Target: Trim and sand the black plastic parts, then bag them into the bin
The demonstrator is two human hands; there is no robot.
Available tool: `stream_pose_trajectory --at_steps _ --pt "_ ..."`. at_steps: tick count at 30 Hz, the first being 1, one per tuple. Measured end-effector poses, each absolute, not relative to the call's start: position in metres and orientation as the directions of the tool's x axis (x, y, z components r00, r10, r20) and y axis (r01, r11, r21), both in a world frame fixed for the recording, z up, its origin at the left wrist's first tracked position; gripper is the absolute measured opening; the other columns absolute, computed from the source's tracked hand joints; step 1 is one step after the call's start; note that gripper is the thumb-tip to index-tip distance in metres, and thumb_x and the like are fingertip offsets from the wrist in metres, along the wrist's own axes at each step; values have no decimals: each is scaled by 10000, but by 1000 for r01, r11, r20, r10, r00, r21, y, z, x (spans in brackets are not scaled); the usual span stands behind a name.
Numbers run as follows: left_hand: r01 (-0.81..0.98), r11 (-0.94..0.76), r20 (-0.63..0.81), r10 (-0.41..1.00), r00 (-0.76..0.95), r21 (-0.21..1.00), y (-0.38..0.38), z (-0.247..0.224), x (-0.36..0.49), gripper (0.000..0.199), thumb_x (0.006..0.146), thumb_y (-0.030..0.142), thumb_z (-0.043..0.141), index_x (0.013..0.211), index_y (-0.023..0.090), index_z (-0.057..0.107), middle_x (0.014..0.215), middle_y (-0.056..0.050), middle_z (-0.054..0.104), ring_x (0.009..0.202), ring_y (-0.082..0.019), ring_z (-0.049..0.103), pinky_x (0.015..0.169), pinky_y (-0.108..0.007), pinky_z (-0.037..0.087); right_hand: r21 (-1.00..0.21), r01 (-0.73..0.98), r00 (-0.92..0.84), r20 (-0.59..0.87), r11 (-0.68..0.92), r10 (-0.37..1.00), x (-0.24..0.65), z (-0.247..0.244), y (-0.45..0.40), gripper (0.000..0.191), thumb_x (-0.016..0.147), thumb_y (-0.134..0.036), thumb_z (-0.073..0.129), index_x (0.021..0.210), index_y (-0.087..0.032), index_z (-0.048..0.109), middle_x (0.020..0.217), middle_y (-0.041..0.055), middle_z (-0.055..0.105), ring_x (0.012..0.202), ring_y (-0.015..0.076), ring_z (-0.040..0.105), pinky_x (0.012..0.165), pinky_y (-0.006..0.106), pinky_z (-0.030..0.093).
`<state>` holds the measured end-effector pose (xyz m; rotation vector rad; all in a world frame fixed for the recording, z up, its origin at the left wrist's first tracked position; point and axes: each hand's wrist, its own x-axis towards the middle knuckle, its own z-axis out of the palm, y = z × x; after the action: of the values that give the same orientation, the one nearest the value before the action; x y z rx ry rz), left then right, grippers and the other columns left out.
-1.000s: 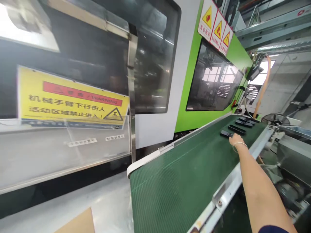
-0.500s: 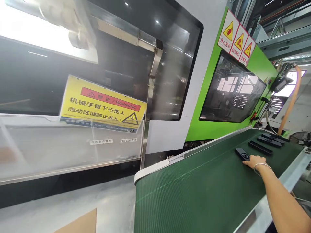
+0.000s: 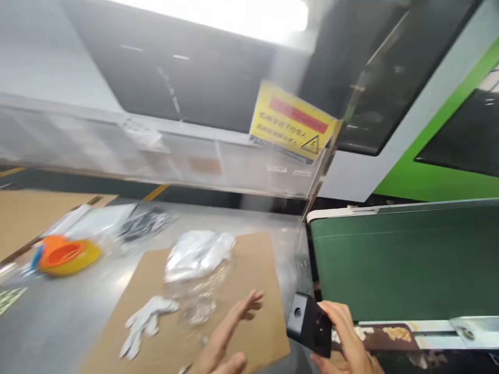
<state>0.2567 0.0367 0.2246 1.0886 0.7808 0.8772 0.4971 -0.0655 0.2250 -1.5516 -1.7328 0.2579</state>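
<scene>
My right hand (image 3: 345, 332) grips a black plastic housing (image 3: 310, 323) near the end of the green conveyor belt (image 3: 397, 265). One end face of the housing is lighter and has a small round hole. My left hand (image 3: 230, 335) is open, fingers stretched toward the housing but apart from it. Below my left hand lies a brown cardboard sheet (image 3: 261, 280). On that sheet are clear plastic bags (image 3: 198, 259) and a white glove (image 3: 146, 319).
The metal table (image 3: 89, 301) carries an orange and yellow object (image 3: 68, 255), blurred, and dark bagged items (image 3: 146, 223). A clear guard panel with a yellow warning sign (image 3: 292, 122) stands behind. Another cardboard piece (image 3: 35, 213) lies far left.
The view has swung left and down to the table. My right hand, earlier at a black part on the belt, now holds the black housing off the belt. My left hand has come into view.
</scene>
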Motion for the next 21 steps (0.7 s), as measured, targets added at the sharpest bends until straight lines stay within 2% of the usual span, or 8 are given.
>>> stream_pose_trajectory --at_steps 2,4,8,14,18,21 --pt "-224 33 122 758 641 974 32 221 239 748 646 531 671 1308 268 446 1342 -106 476 1231 -350 389 1056 -474 243 -688 679 81 417 256 905 442 197 -63 606 740 -362 634 1294 -282 401 1142 87 570 1016 284 562 825 385 495" --pt "-237 -7 173 706 687 972 29 215 222 723 710 492 630 1352 289 366 1380 -95 430 1263 -330 359 1068 -467 219 -755 620 146 378 213 914 395 176 -61 579 756 -383 621 1282 -286 400 1134 91 565 1007 279 562 802 386 506" --pt "-244 94 99 734 672 965 22 203 180 638 790 345 587 1370 293 328 1368 -107 440 1221 -302 428 1023 -443 311 -831 536 168 275 146 947 328 160 -59 535 796 -337 571 1285 -276 365 1165 103 527 1048 270 526 824 401 498" --pt "-223 122 35 807 590 967 16 199 118 632 752 256 637 1338 261 399 1326 -116 489 1199 -312 448 1028 -453 300 -841 512 38 229 178 973 272 154 -52 550 797 -239 509 1315 -247 325 1175 102 513 1069 259 505 846 409 480" --pt "-310 223 -26 847 531 924 11 191 93 635 737 325 658 1323 247 426 1293 -121 520 1176 -306 464 1035 -448 288 -798 562 -12 252 216 968 246 153 -47 592 779 -209 540 1324 -256 312 1158 104 520 1045 271 505 815 422 484" --pt "-529 397 -167 888 428 750 6 183 85 631 740 459 619 1314 274 430 1170 -93 599 1074 -259 536 949 -389 394 -741 618 -54 293 262 955 229 162 -46 648 757 -241 602 1338 -250 315 1139 114 535 1013 294 506 797 448 474"
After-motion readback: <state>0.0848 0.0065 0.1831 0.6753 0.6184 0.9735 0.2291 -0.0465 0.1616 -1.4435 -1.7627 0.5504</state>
